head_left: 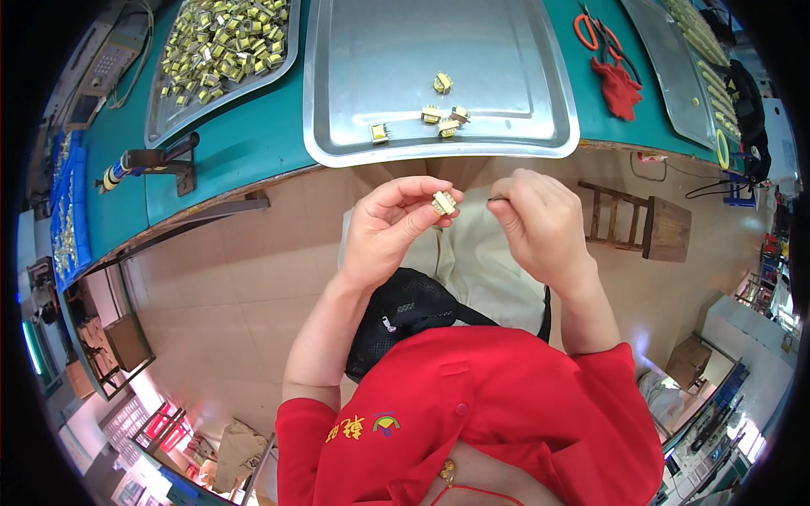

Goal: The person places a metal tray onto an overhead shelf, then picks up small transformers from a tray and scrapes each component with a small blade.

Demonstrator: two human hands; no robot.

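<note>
My left hand (380, 232) pinches a small yellow transformer (444, 203) between thumb and fingertips, over my lap just in front of the table edge. A short gap to the right, my right hand (544, 223) is closed. A thin dark tip (498, 198) sticks out between its thumb and fingers, pointing toward the transformer; the rest is hidden in the hand. Ahead of both hands lies a wide metal tray (405, 51). Near its front rim sit several similar transformers, among them one standing apart on the left (380, 133).
A second metal tray (153, 118), heaped with transformers, lies at the far left. Nearer stands a dark metal fixture (181, 160) on the green table (253, 126). Orange-handled scissors (585, 31) and a red cloth (618, 88) lie right of the middle tray. A wooden stool (666, 228) stands at right.
</note>
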